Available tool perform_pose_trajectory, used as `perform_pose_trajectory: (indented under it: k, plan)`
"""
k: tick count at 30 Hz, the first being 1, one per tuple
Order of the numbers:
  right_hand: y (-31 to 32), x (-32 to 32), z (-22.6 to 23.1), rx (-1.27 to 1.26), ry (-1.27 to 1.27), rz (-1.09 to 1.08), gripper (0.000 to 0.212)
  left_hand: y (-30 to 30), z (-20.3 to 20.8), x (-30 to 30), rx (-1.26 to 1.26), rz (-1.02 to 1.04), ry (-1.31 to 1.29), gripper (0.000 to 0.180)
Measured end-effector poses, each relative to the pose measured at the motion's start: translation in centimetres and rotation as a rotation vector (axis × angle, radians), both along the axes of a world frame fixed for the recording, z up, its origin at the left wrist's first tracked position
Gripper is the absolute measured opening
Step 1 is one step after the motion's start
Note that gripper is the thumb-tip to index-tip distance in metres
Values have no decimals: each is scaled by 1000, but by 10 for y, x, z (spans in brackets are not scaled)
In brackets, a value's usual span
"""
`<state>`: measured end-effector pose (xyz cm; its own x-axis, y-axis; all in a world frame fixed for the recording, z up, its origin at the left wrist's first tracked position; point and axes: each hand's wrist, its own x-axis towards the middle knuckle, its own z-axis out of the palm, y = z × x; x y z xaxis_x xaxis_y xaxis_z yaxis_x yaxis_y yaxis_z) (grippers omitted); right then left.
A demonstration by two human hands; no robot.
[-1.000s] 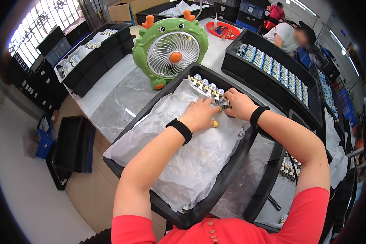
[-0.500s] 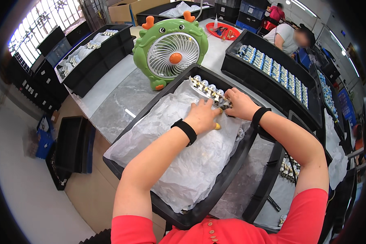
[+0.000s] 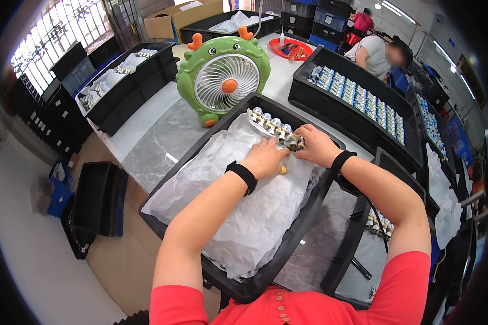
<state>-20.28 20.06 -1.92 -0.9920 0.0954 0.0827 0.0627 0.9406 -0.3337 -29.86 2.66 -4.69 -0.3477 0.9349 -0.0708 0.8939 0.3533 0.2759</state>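
Note:
A black tray (image 3: pixel 301 238) lies tilted before me, lined with crumpled white paper (image 3: pixel 238 216). Along its far end runs a short row of small figurines (image 3: pixel 274 124) with round, pale shiny heads and gold and dark lower parts. My left hand (image 3: pixel 265 158) rests on the paper with its fingers apart, their tips at the near side of the row; the thumb wears a yellow finger cover (image 3: pixel 283 169). At the row's right end my right hand (image 3: pixel 317 145) curls its fingers round a figurine, partly hiding it.
A green cartoon fan (image 3: pixel 225 81) stands beyond the tray. Deep black trays of figurines (image 3: pixel 358 97) stand at the right, another black tray (image 3: pixel 141 76) at the left. A red dish (image 3: pixel 291 49) holds small tools. A co-worker (image 3: pixel 374 54) sits at the far right.
My view has shifted slightly. My right hand's fingers have closed in at the row's right end, and my left fingertips have drawn back a little, so more figurines show between my hands.

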Motion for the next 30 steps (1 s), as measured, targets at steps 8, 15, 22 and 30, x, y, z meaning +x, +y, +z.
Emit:
perform_pose_trajectory:
  k: [8,15,22,30]
  plan:
    - [-3,57,35,-52,197,63,33,-4,5,-20,32,28,-100,51]
    - [-12,142,53,-83,180,7,29,-13,1,-4,-48,132,-15,63]
    - [-16,225,64,-148,205,-119,30,-12,11,19,-115,95,-30,68]
    - [-28,299,58,-237,181,-215,30,-11,11,43,-247,99,-87,72]
